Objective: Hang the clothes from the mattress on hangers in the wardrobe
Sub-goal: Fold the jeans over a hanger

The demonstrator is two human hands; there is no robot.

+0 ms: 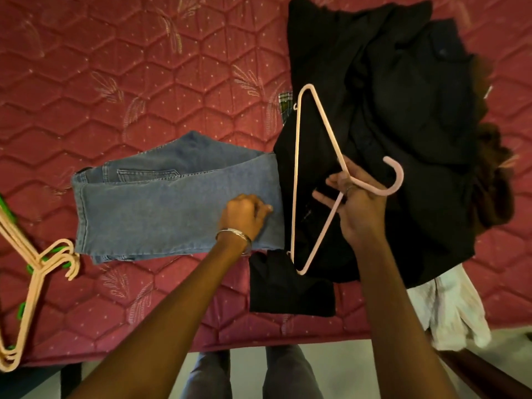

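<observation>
While both arms reach out over the bed, the scene reads as follows.

Mattress: a maroon quilted mattress (pixel 144 82) with a hexagon stitch pattern carries all the clothes.

Jeans: folded blue jeans (pixel 161 197) lie flat near the middle of the mattress, waistband to the left, their right end touching the dark pile.

Left hand: the left hand (pixel 244 214) rests on the right part of the jeans, fingers curled and pinching the denim near its right edge; a metal bangle (pixel 233 234) sits on the wrist.

Right hand: the right hand (pixel 359 203) grips a pink hanger (pixel 296 174) at its neck, fingers wrapped round the bars where they meet below the hook.

Hanger position: held above the dark pile, hook pointing right, long bar running up and down just right of the jeans.

Dark pile: a heap of black clothes (pixel 403 110) covers the right side of the mattress, one black piece (pixel 288 289) spreading toward the near edge.

Other garments: a white garment (pixel 452 309) hangs over the near right edge; a brown one (pixel 495 174) lies at the far right; a scrap of checked fabric (pixel 286 105) peeks out at the pile's left edge.

Spare hangers: a bunch of pink and green hangers (pixel 37 269) lies at the left edge of the mattress, near the jeans.
</observation>
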